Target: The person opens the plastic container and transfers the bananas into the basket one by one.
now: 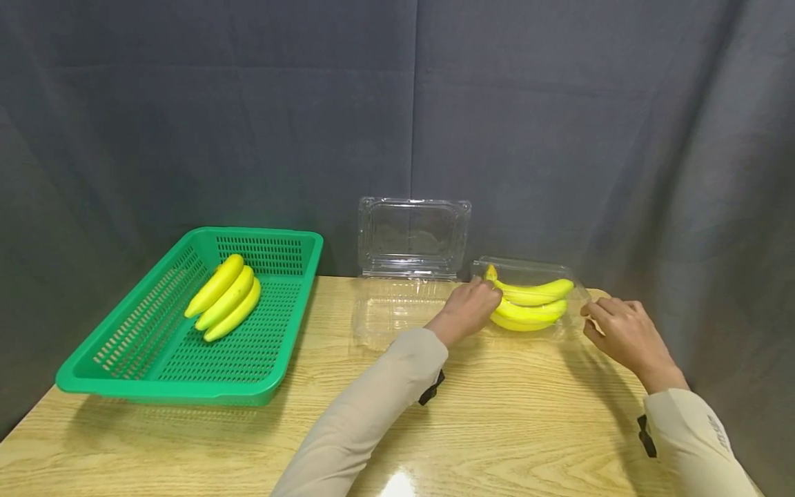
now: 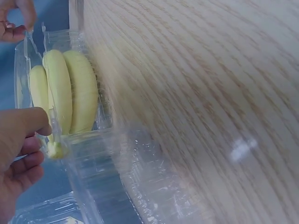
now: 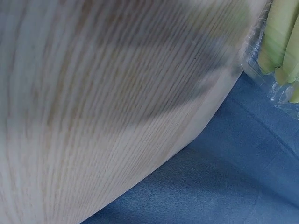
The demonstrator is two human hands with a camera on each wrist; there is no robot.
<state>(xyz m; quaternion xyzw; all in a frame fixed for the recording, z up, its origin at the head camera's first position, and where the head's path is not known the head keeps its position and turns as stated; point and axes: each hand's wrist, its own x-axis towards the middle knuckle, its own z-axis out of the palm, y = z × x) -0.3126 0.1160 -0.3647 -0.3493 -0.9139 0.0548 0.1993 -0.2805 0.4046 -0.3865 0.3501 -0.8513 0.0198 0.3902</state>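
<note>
Across the left side of the head view sits your big green basket (image 1: 168, 392). Right of the middle, a clear box (image 1: 540, 270) holds three yellow bananas (image 1: 531, 314). Your left hand (image 1: 466, 308) pinches the box's left side, and your right hand (image 1: 624, 331) pinches its right corner.

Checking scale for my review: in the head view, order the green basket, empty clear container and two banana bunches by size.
Green basket
Empty clear container
Basket bunch and container bunch: too alike to rank
</note>
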